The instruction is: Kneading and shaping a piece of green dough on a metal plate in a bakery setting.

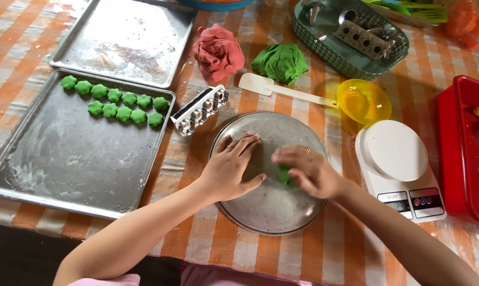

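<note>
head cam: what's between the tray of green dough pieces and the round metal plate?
In the head view, a white multi-cavity mold lies on the checked tablecloth between the tray and the round plate, near their upper edges.

Green dough shapes [114, 103] on grey tray [65, 164]; orange-white checked tablecloth [282, 254]; yellow bowl [364, 100]; red bin [464, 148].

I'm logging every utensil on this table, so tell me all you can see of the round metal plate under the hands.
The round metal plate is a shallow, dull grey dish with a thin raised rim, its surface smudged and dusty. It lies flat on the orange checked tablecloth, between the baking tray and the white kitchen scale. The left hand rests flat on it, palm down. The right hand presses a small piece of green dough against it.
</note>
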